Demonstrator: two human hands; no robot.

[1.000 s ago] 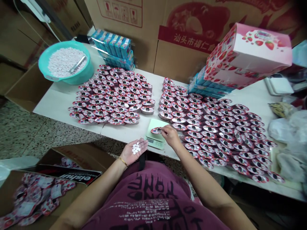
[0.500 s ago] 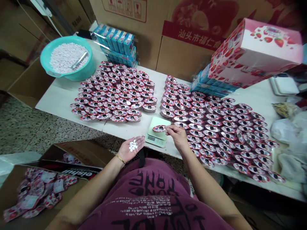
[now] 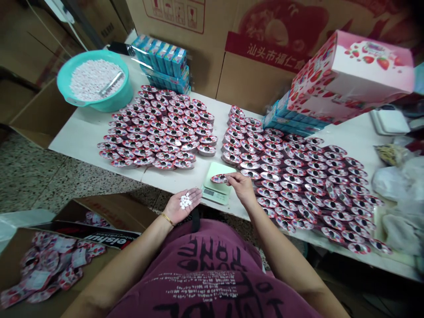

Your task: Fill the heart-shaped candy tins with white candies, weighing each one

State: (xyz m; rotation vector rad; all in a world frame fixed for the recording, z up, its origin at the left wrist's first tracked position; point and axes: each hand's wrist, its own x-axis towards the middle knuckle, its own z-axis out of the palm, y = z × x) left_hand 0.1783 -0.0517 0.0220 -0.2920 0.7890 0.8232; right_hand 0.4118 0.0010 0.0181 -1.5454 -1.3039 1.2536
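Palm up, my left hand (image 3: 179,206) lies flat with its fingers stretched out, holding a small pile of white tablets (image 3: 186,201). With thumb and fingers, my right hand (image 3: 241,187) pinches the right end of a small red-and-white packet (image 3: 219,178) with an oval top. The packet is on the pale green plate of a digital scale (image 3: 215,197), and my fingers cover its right end. My left fingertips are close to the scale's left front corner.
Rows of similar oval-topped packets with dark holes stand left (image 3: 155,131) and right (image 3: 294,170). A turquoise basin (image 3: 127,90) of white tablets has a metal scoop (image 3: 111,84). Blue packs (image 3: 162,57), a strawberry carton (image 3: 371,59) and an open floor box of packets (image 3: 43,265) surround these.
The view has shifted slightly. Both hands keep nearly the same pose, the left with the tablets on its palm, the right pinching the packet on the scale.
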